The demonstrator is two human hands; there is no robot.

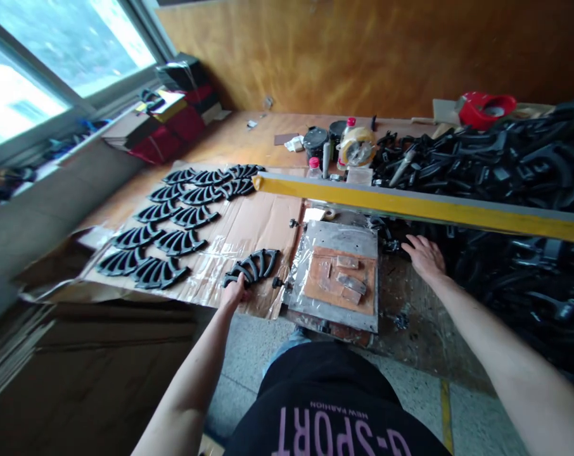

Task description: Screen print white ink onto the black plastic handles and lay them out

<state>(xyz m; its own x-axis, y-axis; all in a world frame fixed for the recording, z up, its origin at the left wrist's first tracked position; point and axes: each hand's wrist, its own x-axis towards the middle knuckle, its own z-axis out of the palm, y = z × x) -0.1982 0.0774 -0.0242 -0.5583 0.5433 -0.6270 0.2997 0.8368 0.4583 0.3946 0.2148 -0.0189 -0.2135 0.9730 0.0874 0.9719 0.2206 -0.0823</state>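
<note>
My left hand (234, 291) grips the near end of a black fan-shaped plastic part (255, 266) that lies on the plastic-covered cardboard (249, 218). Rows of the same black fan-shaped parts (173, 221) lie on that cardboard to the left. My right hand (424, 254) rests palm down, fingers stretched, on the floor beside a grey metal plate (344, 239), its fingertips at a small black piece (392, 244). On the plate sits a brown block (340, 278) with small metal pieces on top.
A long yellow-edged bar (434, 206) crosses above the plate. A big heap of black plastic parts (505, 158) fills the right side. Tape roll (358, 147), bottles and a black canister (316, 140) stand behind. Flat cardboard (78, 354) lies lower left.
</note>
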